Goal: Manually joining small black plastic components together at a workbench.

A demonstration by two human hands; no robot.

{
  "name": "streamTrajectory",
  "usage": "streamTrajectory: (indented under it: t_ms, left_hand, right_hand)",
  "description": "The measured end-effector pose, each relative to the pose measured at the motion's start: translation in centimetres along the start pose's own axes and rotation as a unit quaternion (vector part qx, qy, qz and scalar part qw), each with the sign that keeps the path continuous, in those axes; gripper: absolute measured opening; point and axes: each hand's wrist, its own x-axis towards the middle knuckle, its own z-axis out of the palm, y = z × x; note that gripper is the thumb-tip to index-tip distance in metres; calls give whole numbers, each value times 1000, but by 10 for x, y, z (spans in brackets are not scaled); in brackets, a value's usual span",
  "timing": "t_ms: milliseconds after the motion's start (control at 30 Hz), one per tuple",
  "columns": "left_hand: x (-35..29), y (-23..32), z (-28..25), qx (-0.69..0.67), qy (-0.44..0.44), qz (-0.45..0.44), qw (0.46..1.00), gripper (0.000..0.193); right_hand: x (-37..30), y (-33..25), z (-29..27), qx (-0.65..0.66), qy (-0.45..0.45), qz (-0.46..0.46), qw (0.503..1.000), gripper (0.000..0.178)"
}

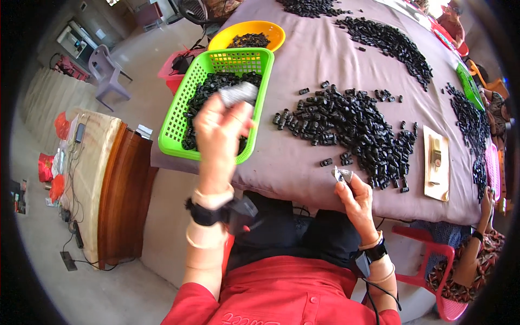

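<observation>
My left hand [221, 127], smeared by motion, is above a green plastic basket [174, 116] with small black plastic parts [208, 86] inside. A blurred silvery-grey patch [238, 93] covers its fingertips; I cannot tell whether it is a wrapping or a held thing. At the table's near edge my right hand [357, 197] is closed in a pinch. Silvery grey [343, 174] shows at its fingertips too, and what they grip is too small to make out. Just beyond lies a loose pile of black cylindrical parts [352, 124] on the cloth-covered table [303, 173].
A yellow bowl [273, 32] of dark pieces stands behind the basket. Right of the pile lies a pale board [436, 184] with a metal piece. More black parts [392, 49] spread farther back. A co-worker's arm [468, 260] and a pink chair [425, 244] are at right.
</observation>
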Motion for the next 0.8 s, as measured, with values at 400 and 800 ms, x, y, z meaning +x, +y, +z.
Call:
streamTrajectory:
  t_ms: [400, 800]
  left_hand:
    - [-51, -57, 40, 282, -210, 132, 927, 19]
    - [-69, -96, 73, 394, -247, 134, 875, 24]
  right_hand:
    - [2, 3, -5, 74, 5, 45, 996, 20]
    - [1, 5, -6, 97, 25, 34, 994, 18]
